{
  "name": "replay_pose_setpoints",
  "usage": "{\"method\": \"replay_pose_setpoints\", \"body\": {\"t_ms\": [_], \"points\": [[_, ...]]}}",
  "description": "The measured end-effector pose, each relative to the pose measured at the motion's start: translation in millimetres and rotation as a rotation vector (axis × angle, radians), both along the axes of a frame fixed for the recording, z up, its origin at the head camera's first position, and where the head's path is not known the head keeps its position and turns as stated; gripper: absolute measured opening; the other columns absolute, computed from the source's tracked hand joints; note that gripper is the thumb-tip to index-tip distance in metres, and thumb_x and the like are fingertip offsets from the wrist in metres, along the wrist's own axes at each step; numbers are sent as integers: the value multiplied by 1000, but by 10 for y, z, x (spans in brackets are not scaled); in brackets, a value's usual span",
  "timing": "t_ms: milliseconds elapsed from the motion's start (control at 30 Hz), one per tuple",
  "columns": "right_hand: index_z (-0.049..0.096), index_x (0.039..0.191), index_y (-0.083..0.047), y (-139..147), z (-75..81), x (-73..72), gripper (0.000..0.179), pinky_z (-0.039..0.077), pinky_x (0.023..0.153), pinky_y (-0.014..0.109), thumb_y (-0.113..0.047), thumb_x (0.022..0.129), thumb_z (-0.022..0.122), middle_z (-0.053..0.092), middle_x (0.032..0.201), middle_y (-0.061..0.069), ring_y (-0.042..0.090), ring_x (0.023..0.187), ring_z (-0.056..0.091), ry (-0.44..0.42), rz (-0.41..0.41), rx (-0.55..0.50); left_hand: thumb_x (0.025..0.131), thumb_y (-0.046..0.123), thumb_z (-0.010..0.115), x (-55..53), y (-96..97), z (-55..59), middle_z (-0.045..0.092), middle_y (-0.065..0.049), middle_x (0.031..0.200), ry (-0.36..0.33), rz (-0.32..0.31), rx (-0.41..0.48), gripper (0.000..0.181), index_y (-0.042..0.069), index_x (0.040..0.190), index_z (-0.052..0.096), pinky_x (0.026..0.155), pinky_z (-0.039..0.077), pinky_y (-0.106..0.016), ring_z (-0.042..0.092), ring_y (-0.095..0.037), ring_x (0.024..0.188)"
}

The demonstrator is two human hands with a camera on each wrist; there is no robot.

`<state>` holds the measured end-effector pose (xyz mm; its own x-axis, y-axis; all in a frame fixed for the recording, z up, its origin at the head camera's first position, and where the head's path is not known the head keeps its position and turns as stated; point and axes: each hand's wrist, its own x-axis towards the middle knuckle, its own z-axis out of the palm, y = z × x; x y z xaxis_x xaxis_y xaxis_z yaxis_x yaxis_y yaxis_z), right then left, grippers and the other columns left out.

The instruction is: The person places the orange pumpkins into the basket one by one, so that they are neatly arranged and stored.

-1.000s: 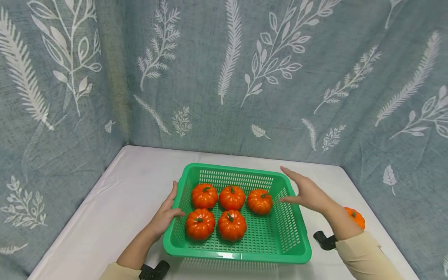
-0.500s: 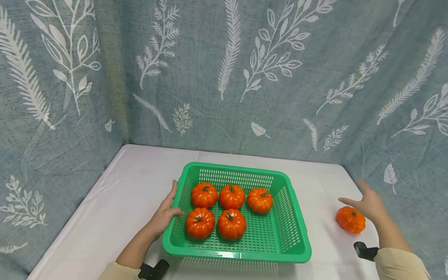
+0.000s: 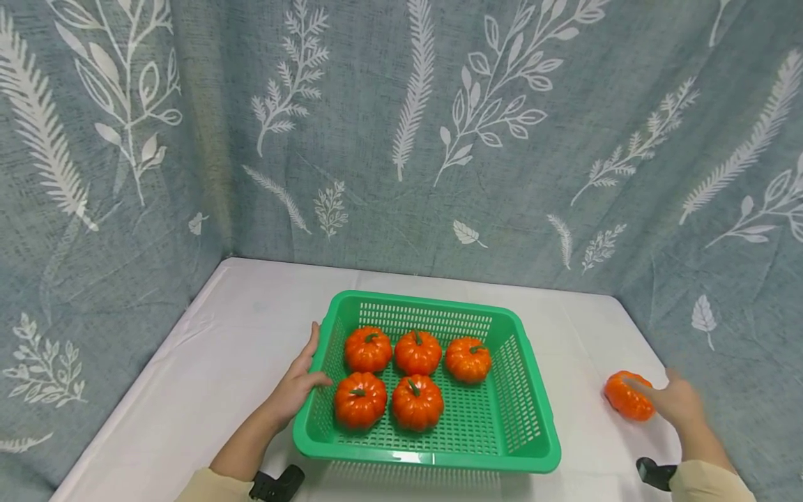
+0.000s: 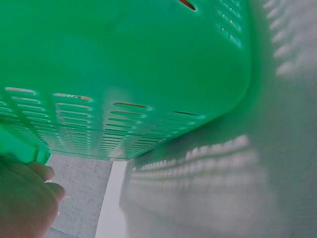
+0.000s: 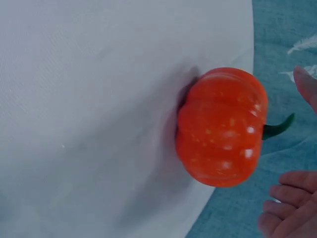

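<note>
On the white table stands a green plastic basket (image 3: 530,390) holding several orange toy pumpkins (image 3: 357,401) with green stems. My left hand (image 3: 290,394) grips the basket's left rim, thumb over the inside and fingers along the outer wall; in the left wrist view its fingertips show at the basket's edge. At the far right lies a single toy pumpkin (image 3: 627,396), its green stem clear in the right wrist view. My right hand (image 3: 680,404) is right beside that pumpkin, thumb and fingers spread apart around its stem side, with the thumb overlapping it in the head view.
The white tabletop (image 3: 251,314) extends on both sides of the basket. Grey-blue curtains (image 3: 389,209) with white leaf prints hang behind and along both sides. Dark wrist cameras are strapped under both forearms.
My right hand has moved from over the basket's right rim out to the lone pumpkin at the right, then lowered beside it. The left hand and the basket have stayed in place.
</note>
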<state>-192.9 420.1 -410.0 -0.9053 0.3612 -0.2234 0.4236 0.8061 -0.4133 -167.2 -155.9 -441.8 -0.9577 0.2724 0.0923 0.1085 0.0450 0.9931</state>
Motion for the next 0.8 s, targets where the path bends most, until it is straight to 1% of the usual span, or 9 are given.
{"method": "replay_pose_setpoints", "body": {"t_ms": [33, 167, 267, 533, 667, 800], "points": [[8, 134, 22, -6, -24, -9, 102, 25, 99, 64, -52, 82, 54, 16, 133, 46, 59, 120, 20, 5, -9, 10, 75, -8, 44, -2, 0, -5, -19, -6, 152, -2, 0, 1, 97, 16, 144, -20, 104, 19, -42, -7, -33, 139], [12, 133, 22, -4, -135, -43, 107, 25, 99, 63, -59, 79, 54, 19, 132, 46, 58, 120, 21, -13, -21, 28, 74, -8, 44, 1, 1, -15, -20, -6, 152, -10, 1, 7, 97, 15, 144, -20, 104, 19, -41, -5, -33, 139], [12, 134, 22, -5, -210, -54, 111, 25, 99, 62, -63, 76, 54, 19, 133, 45, 57, 121, 20, -26, -34, 5, 74, -7, 43, 6, 2, -19, -20, -7, 152, -9, 0, 7, 97, 15, 144, -20, 103, 20, -42, -5, -34, 139], [12, 132, 25, -50, -315, -70, 108, 25, 102, 60, -54, 77, 60, 20, 131, 45, 55, 118, 25, 8, -13, -26, 74, -8, 44, 14, 8, -10, -20, -5, 152, -1, 2, 16, 97, 16, 144, -20, 104, 19, -42, -6, -33, 139], [13, 132, 25, -75, -345, -73, 109, 26, 102, 60, -53, 75, 63, 22, 131, 44, 53, 116, 27, 33, -46, -36, 74, -8, 45, 23, 13, 3, -20, -7, 152, 13, -7, 30, 98, 16, 144, -20, 103, 20, -43, -5, -35, 139], [14, 133, 23, -113, -345, -79, 103, 25, 102, 59, -47, 76, 64, 24, 131, 43, 52, 117, 28, 54, -83, -32, 74, -8, 44, 21, 1, 5, -20, -6, 151, 9, 0, 17, 97, 15, 144, -20, 104, 18, -43, -7, -33, 139]]}}
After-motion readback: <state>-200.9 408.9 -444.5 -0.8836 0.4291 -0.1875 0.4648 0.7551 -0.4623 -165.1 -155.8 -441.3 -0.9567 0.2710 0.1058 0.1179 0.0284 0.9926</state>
